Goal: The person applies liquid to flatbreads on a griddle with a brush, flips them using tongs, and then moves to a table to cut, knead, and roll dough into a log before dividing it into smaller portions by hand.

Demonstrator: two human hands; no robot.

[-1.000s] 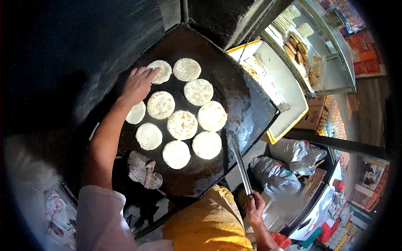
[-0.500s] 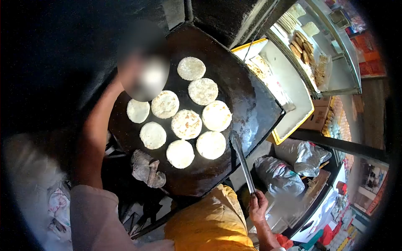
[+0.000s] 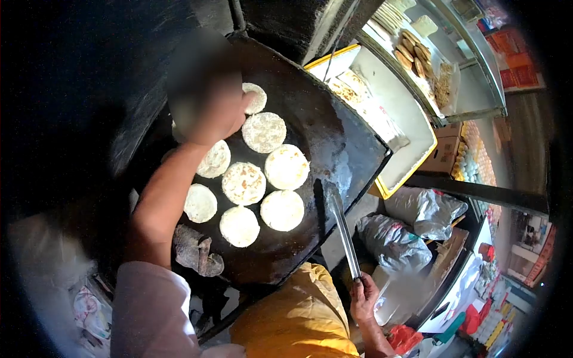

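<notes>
Round flatbreads (image 3: 244, 183), several of them, lie on a dark flat griddle (image 3: 346, 131); some have browned spots. My left hand (image 3: 222, 116) reaches over the griddle's far left part, its visible fingertips at the edge of the farthest flatbread (image 3: 256, 99). A blurred patch covers much of this hand, so its grip and anything in it are hidden. Down at the right, my right hand (image 3: 364, 297) is closed around the end of long metal tongs (image 3: 344, 235). The far tip of the tongs rests on the griddle's right side, apart from the flatbreads.
A bunched dark cloth (image 3: 196, 250) sits at the griddle's near left edge. To the right stand a white bin with a yellow rim (image 3: 412, 170), a glass case (image 3: 471, 71) with baked goods, and silvery bags (image 3: 394, 244). Dark walls rise at the left and back.
My left hand has moved right across the griddle to the farthest flatbread; a pale round shape by it has gone from sight. The view has shifted slightly. My right hand keeps hold of the tongs.
</notes>
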